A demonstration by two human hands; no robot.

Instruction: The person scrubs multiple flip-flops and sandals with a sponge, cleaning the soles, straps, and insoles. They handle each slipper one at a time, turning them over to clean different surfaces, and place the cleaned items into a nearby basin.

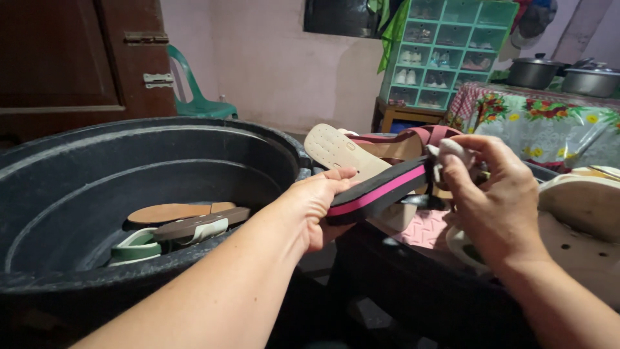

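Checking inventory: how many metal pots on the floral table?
2. One lidded pot at the table's back left, another lidded pot right of it at the frame edge. More may sit outside the view.

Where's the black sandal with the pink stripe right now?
Centre of the head view: the black-and-pink sandal is held edge-on between the left hand and the right hand, just right of the big black tub, in front of a beige sole.

Both forearms reach forward, bare. The left hand (316, 207) is turned palm up, its fingers (339, 174) curled in a grip. The right hand (494, 194) is bent at the wrist, its fingers (452, 155) pinched together.
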